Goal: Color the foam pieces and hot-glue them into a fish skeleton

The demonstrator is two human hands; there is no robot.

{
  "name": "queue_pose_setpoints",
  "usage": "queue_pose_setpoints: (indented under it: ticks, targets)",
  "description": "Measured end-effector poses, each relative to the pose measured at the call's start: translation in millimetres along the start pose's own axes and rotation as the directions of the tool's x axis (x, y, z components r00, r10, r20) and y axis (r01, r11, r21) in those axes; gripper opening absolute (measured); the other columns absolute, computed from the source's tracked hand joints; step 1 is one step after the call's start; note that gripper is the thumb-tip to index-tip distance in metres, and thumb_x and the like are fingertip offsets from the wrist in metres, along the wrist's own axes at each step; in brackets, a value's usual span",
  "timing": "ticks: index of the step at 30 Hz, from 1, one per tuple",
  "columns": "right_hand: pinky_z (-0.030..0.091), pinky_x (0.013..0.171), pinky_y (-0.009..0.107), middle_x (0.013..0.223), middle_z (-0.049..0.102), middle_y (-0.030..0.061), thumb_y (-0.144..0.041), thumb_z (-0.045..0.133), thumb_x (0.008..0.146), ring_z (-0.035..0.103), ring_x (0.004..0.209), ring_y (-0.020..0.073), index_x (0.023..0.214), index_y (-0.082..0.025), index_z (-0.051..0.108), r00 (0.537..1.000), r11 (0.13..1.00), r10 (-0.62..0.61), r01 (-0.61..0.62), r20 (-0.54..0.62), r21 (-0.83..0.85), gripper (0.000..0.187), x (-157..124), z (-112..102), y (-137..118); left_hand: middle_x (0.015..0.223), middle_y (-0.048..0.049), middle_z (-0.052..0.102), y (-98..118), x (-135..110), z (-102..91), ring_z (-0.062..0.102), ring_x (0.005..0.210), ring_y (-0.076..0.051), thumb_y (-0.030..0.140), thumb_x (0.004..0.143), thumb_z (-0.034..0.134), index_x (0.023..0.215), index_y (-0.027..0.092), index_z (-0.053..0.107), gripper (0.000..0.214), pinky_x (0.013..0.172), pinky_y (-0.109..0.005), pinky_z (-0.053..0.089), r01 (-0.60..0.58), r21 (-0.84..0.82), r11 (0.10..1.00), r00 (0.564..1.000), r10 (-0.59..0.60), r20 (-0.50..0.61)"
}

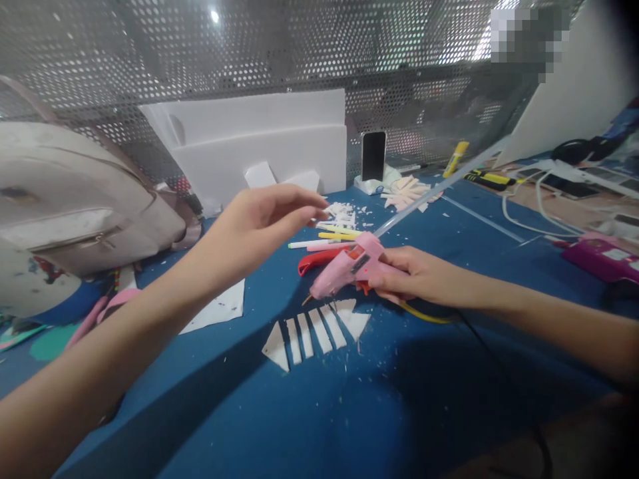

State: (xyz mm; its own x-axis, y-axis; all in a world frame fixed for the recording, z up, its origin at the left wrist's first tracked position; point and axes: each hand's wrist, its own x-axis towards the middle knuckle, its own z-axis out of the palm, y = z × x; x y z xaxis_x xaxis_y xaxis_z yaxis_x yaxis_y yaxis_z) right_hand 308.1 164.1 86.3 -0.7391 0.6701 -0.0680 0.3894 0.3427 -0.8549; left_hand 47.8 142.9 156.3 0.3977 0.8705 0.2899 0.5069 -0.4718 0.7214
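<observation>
My right hand [412,271] is wrapped round the handle of a pink hot glue gun [340,271]. Its nozzle points down and left, just above several white foam pieces [319,329] laid out like a fish skeleton on the blue table. A long clear glue stick [434,189] juts from the gun's back. My left hand [272,211] hovers to the left of the gun, fingers stretched out and slightly bent, with nothing visible in them. Beyond its fingertips lie white scraps [340,216], and pens [319,245] lie near a red-handled tool [319,259].
White foam boards [264,143] lean on a perforated metal screen [424,80]. A phone [373,156] stands upright at the back. On the left sits a pale backpack [74,193]; at right are a yellow-black cutter [492,178], white cables [506,203] and a purple device [604,258].
</observation>
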Motion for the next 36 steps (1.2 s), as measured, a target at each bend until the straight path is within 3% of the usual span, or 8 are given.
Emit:
queue_pose_setpoints:
  ticks: [4, 8, 11, 15, 19, 28, 33, 36]
  targets:
    - [0.037, 0.058, 0.026, 0.061, 0.052, -0.0029, -0.053, 0.054, 0.092, 0.046, 0.055, 0.0099, 0.070, -0.019, 0.052, 0.994, 0.998, 0.066, -0.065, -0.082, 0.019, 0.041, -7.7, 0.5, 9.0, 0.112, 0.0029, 0.069, -16.0, -52.7, 3.0, 0.063, 0.104, -0.017, 0.043, 0.095, 0.053, 0.109, 0.030, 0.066, 0.022, 0.092, -0.030, 0.050, 0.137, 0.246, 0.960, 0.979, -0.094, -0.178]
    - [0.035, 0.054, 0.026, 0.056, 0.045, -0.0038, -0.055, 0.057, 0.089, 0.039, 0.050, 0.0087, 0.061, -0.019, 0.046, 0.980, 0.995, 0.077, -0.065, -0.183, 0.070, 0.047, -8.2, 5.0, 19.6, 0.136, -0.0012, 0.055, -41.3, -101.2, 32.4, 0.054, 0.123, -0.024, 0.047, 0.087, 0.062, 0.134, 0.035, 0.043, 0.053, 0.103, -0.043, 0.046, 0.250, 0.307, 0.918, 0.968, -0.235, -0.085]
    - [0.034, 0.053, 0.028, 0.054, 0.043, -0.0036, -0.056, 0.054, 0.091, 0.036, 0.048, 0.0085, 0.059, -0.019, 0.045, 0.980, 0.991, 0.081, -0.060, -0.183, 0.116, 0.050, -6.4, 8.9, 28.4, 0.140, -0.0077, 0.051, -56.4, -120.2, 53.7, 0.049, 0.129, -0.030, 0.047, 0.079, 0.071, 0.146, 0.032, 0.028, 0.080, 0.104, -0.050, 0.044, 0.208, 0.376, 0.903, 0.977, -0.213, -0.027]
    - [0.033, 0.054, 0.030, 0.054, 0.044, -0.0031, -0.055, 0.051, 0.094, 0.038, 0.049, 0.0092, 0.065, -0.019, 0.047, 0.974, 0.983, 0.106, -0.073, -0.200, 0.166, 0.046, -6.4, 12.9, 38.4, 0.135, -0.0083, 0.053, -64.2, -126.4, 64.1, 0.049, 0.122, -0.032, 0.040, 0.074, 0.077, 0.152, 0.033, 0.014, 0.100, 0.102, -0.057, 0.041, 0.174, 0.442, 0.880, 0.981, -0.194, 0.000]
    - [0.029, 0.053, 0.032, 0.048, 0.038, -0.0039, -0.058, 0.049, 0.094, 0.035, 0.046, 0.0093, 0.058, -0.020, 0.042, 0.960, 0.977, 0.139, -0.093, -0.242, 0.190, 0.052, -7.0, 13.6, 44.1, 0.135, -0.0072, 0.052, -64.0, -130.7, 62.2, 0.046, 0.121, -0.032, 0.032, 0.071, 0.080, 0.154, 0.033, 0.008, 0.110, 0.104, -0.056, 0.038, 0.200, 0.457, 0.867, 0.974, -0.226, 0.004]
    - [0.037, 0.054, 0.033, 0.047, 0.039, -0.0021, -0.062, 0.044, 0.093, 0.034, 0.044, 0.0092, 0.053, -0.020, 0.041, 0.952, 0.971, 0.176, -0.126, -0.249, 0.204, 0.058, -3.4, 7.3, 49.3, 0.128, -0.0103, 0.053, -75.7, -140.3, 65.4, 0.046, 0.116, -0.032, 0.040, 0.086, 0.059, 0.155, 0.026, 0.011, 0.085, 0.099, -0.054, 0.036, 0.235, 0.490, 0.839, 0.970, -0.235, -0.062]
    - [0.029, 0.046, 0.029, 0.046, 0.039, -0.0020, -0.060, 0.041, 0.096, 0.035, 0.042, 0.0092, 0.052, -0.020, 0.043, 0.951, 0.977, 0.161, -0.115, -0.264, 0.182, 0.059, -9.3, 5.8, 59.2, 0.122, -0.0086, 0.055, -76.7, -138.4, 67.8, 0.047, 0.112, -0.027, 0.032, 0.093, 0.048, 0.154, 0.021, 0.015, 0.070, 0.101, -0.045, 0.032, 0.193, 0.490, 0.850, 0.981, -0.177, -0.079]
    - [0.032, 0.047, 0.028, 0.046, 0.040, -0.0022, -0.056, 0.041, 0.098, 0.037, 0.044, 0.0091, 0.053, -0.020, 0.044, 0.951, 0.981, 0.146, -0.103, -0.273, 0.167, 0.058, -12.1, 5.4, 63.0, 0.117, -0.0079, 0.056, -78.5, -137.2, 66.7, 0.047, 0.108, -0.026, 0.028, 0.091, 0.048, 0.154, 0.017, 0.016, 0.071, 0.102, -0.042, 0.031, 0.144, 0.509, 0.848, 0.990, -0.125, -0.070]
